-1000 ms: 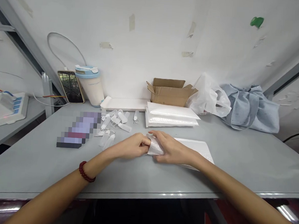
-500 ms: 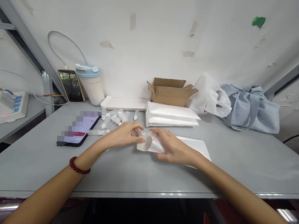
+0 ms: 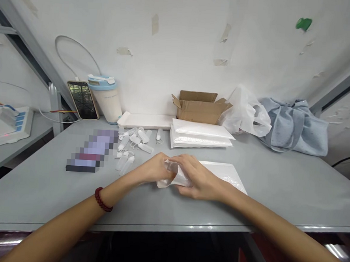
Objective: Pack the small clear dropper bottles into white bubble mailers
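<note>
My right hand point(image 3: 197, 176) is curled around the open end of a white bubble mailer point(image 3: 223, 174) that lies on the grey table point(image 3: 278, 184), lifting its mouth. My left hand point(image 3: 154, 169) is at that mouth with its fingers closed and tucked inside; what they hold is hidden. Just left of my hands lies a loose cluster of small clear plastic bottles point(image 3: 132, 142). A dark red bead bracelet point(image 3: 102, 200) is on my left wrist.
A stack of white mailers point(image 3: 201, 134), a cardboard box point(image 3: 200, 107), a white tray point(image 3: 146, 121), a plastic bag point(image 3: 244, 111) and a blue cloth bag point(image 3: 294, 124) line the back. A phone point(image 3: 92, 150) lies at left, another phone point(image 3: 82, 101) and a blue-lidded cup point(image 3: 105, 99) stand by the wall.
My left hand reached left toward the small bottles half a second ago, then came back and now sits in the mailer's mouth. My right hand kept hold of the mailer.
</note>
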The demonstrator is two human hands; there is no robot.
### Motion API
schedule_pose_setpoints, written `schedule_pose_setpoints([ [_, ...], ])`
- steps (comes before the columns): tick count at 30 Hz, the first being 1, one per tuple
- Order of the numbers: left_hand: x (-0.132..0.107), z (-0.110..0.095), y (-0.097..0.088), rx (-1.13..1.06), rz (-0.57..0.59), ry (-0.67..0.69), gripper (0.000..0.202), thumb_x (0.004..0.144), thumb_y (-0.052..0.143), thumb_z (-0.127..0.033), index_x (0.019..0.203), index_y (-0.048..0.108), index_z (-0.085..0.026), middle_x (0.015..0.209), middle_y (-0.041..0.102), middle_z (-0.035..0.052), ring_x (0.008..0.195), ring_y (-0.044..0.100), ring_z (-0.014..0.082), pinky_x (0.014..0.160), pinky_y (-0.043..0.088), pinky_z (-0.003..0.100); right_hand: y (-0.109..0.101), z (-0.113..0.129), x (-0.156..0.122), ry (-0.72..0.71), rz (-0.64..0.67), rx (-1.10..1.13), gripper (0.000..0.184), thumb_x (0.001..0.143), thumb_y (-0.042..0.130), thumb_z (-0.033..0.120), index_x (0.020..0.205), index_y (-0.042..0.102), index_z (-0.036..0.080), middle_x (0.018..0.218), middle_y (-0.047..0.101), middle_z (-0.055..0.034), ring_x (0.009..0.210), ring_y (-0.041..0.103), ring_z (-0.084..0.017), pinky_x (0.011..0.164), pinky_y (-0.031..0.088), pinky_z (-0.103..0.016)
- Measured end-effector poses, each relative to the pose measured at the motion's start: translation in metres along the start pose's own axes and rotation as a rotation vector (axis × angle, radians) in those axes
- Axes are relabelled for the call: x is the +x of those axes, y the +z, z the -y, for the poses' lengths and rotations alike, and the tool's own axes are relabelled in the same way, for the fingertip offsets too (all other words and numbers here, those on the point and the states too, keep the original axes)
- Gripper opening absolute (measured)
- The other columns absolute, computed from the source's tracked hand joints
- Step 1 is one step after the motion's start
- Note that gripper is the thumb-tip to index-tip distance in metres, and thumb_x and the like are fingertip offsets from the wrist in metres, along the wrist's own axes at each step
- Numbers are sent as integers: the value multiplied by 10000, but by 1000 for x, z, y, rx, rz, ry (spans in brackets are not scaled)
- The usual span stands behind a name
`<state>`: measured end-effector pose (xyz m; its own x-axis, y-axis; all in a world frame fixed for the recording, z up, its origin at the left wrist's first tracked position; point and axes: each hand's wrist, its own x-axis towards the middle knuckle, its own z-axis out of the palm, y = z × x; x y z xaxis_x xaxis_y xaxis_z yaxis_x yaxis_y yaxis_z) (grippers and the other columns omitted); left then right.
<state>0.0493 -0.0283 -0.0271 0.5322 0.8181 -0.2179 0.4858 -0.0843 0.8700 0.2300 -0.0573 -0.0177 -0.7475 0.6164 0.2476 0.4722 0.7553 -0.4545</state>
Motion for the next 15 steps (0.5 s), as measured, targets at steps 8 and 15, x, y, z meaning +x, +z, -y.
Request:
schedule_pose_setpoints([
  [8, 0, -1, -20, 102, -111, -67, 148, 578, 572, -241, 542, 441, -181, 497, 384, -56, 483, 365, 100, 432, 249, 220, -5, -2, 2, -108, -171, -234, 504, 833, 508, 490, 1202, 454, 151, 1196, 488, -153, 1083, 440, -257, 920, 348, -435],
  [15, -4, -2, -41, 81, 50, -155, 118, 619, 587, -244, 692, 605, -154, 537, 554, -30, 463, 502, 117, 481, 389, 227, 1, -10, 2, -75, 58, -314, 261, 917, 407, 296, 1021, 613, 174, 1049, 570, -106, 927, 518, -204, 811, 403, -364],
])
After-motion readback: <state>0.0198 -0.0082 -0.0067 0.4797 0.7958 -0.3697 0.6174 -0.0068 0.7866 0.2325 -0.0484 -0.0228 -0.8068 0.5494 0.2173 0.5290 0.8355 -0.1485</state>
